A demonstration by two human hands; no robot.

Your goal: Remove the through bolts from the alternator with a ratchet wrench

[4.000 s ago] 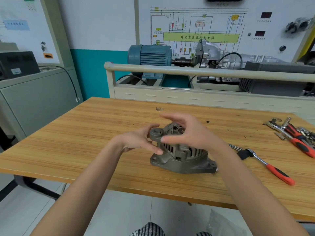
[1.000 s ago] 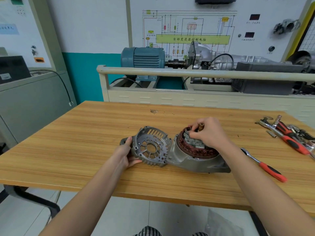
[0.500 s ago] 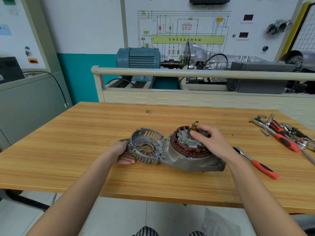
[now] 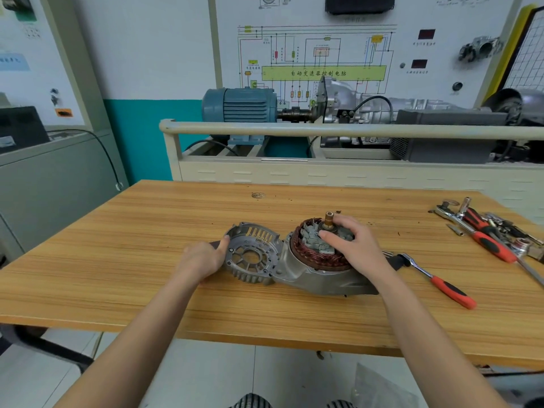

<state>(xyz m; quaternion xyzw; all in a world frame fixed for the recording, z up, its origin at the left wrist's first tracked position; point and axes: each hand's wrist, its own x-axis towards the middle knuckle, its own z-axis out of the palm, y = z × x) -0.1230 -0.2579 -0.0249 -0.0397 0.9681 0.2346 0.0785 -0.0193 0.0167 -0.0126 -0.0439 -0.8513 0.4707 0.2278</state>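
The alternator lies in two pieces side by side near the middle of the wooden table point(image 4: 147, 231), touching each other. On the left is one rear end cover point(image 4: 252, 257), a grey cast housing lying open side up with its ribbed rim and spoked centre showing. On the right is the front housing point(image 4: 315, 278), which holds one ring of copper stator windings point(image 4: 318, 259) around the grey claw-pole rotor point(image 4: 316, 240); a single brass-coloured shaft end point(image 4: 328, 219) stands upright from the rotor's centre. The left hand point(image 4: 203, 259) grips the left rim of the rear end cover, thumb along its upper edge and fingers curled under where they cannot be seen. The right hand point(image 4: 353, 245) rests on top of the rotor, fingers bent loosely over it just beside the shaft end; whether it truly clasps the rotor cannot be told. One ratchet wrench point(image 4: 435, 279) with a red and black handle lies on the table to the right of the front housing, untouched, its head near the right wrist. Farther right, near the table's edge, sits one loose pile of hand tools point(image 4: 494, 234), including red-handled ones; their count is unclear. No through bolts can be made out.
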